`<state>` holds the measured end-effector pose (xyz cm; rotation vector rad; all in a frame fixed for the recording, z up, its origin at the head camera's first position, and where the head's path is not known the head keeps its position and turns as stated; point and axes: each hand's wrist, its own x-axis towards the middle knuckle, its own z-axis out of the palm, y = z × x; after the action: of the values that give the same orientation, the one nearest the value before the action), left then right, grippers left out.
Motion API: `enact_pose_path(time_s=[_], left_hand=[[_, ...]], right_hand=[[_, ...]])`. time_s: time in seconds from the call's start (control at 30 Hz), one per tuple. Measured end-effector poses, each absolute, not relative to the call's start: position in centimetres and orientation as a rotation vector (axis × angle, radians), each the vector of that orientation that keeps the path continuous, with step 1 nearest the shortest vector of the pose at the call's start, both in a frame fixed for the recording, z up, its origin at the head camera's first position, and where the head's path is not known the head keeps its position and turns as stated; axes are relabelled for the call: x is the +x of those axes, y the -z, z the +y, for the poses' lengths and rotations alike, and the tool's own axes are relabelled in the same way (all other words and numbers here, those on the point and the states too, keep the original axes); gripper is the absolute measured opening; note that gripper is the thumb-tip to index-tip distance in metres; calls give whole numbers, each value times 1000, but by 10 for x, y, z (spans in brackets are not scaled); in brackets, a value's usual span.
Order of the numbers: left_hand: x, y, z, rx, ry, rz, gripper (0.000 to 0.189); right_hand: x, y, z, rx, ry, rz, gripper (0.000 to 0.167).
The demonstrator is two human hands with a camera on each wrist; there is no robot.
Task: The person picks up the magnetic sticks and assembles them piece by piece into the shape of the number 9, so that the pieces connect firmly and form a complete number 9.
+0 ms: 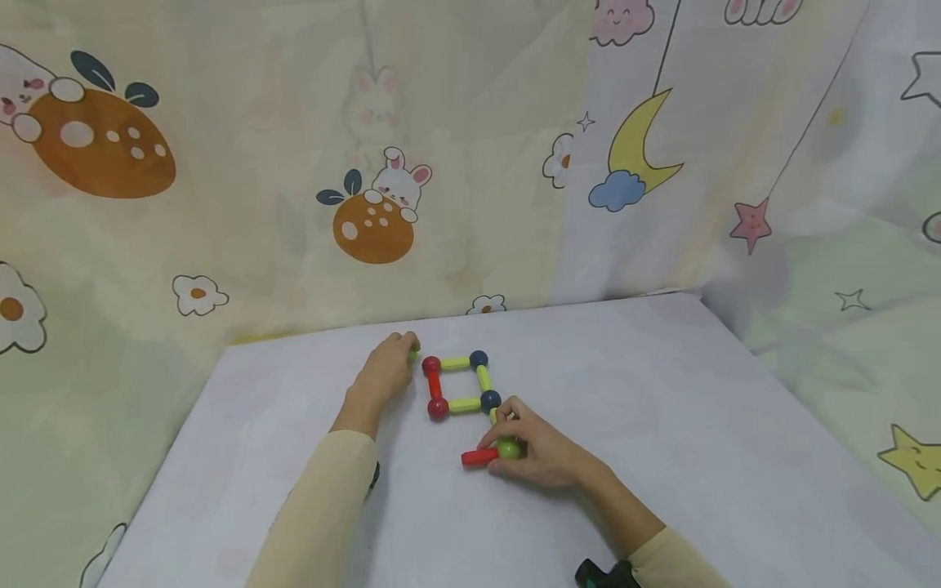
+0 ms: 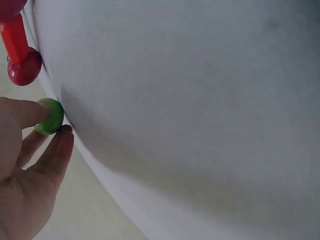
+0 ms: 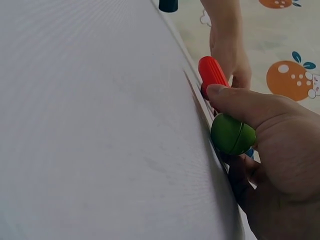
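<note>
On the white table, magnetic rods and balls form a square: two red balls (image 1: 437, 408), two blue balls (image 1: 479, 359), a red rod (image 1: 434, 385) on the left and yellow-green rods (image 1: 465, 404) on the other sides. Just left of the square, my left hand (image 1: 385, 371) pinches a green ball (image 2: 51, 117) between thumb and fingers. My right hand (image 1: 544, 453) grips a second green ball (image 1: 509, 448) with a red rod (image 1: 479, 458) sticking out leftward. Between it and the lower blue ball shows another yellow-green rod (image 1: 493, 416), partly hidden by the fingers.
The white tabletop (image 1: 662, 392) extends on both sides and in front. A patterned cloth backdrop (image 1: 470, 163) rises behind its back edge. Near the right sleeve is a black wrist device (image 1: 606, 574).
</note>
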<state>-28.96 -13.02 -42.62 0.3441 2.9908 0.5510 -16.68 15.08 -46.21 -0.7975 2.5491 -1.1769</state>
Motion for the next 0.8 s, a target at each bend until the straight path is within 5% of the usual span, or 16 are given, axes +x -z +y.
enact_pose_path(time_s=[0.8], left_hand=[[-239,419,-167,396,-482,2975,31]], right_hand=[[-166,463,149,-746,1221,2514,19]])
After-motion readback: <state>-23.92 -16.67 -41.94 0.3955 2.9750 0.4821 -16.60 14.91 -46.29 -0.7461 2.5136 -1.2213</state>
